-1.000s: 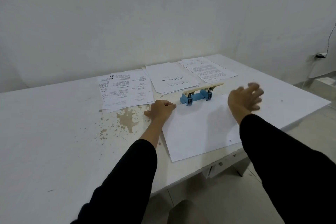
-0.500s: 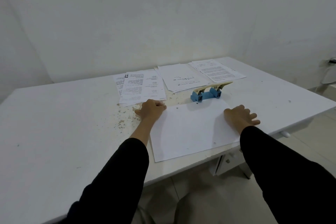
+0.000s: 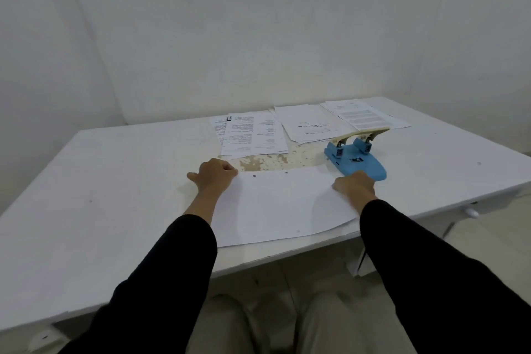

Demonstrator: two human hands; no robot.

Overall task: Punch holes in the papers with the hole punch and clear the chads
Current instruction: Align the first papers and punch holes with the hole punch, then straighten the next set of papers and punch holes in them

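Observation:
A blank white sheet (image 3: 281, 204) lies on the white table (image 3: 115, 195) in front of me. Two punched holes (image 3: 254, 175) show along its far edge. My left hand (image 3: 214, 177) is closed on the sheet's far left corner. My right hand (image 3: 355, 185) is curled over the sheet's right edge, fingers closed on it. The blue hole punch (image 3: 356, 162) with a cream lever stands just beyond my right hand, clear of the sheet, lever up. A small round chad or hole (image 3: 298, 231) shows near the sheet's near edge.
Three stacks of printed papers (image 3: 253, 135) (image 3: 309, 123) (image 3: 363, 113) lie side by side at the back. A worn brown patch (image 3: 253, 164) with specks sits between them and the sheet. The table's front edge (image 3: 258, 261) is close to my knees.
The sheet has come out from under the punch and its two holes now show. My right hand dropped from the air onto the sheet's right edge and closed. The view swung left.

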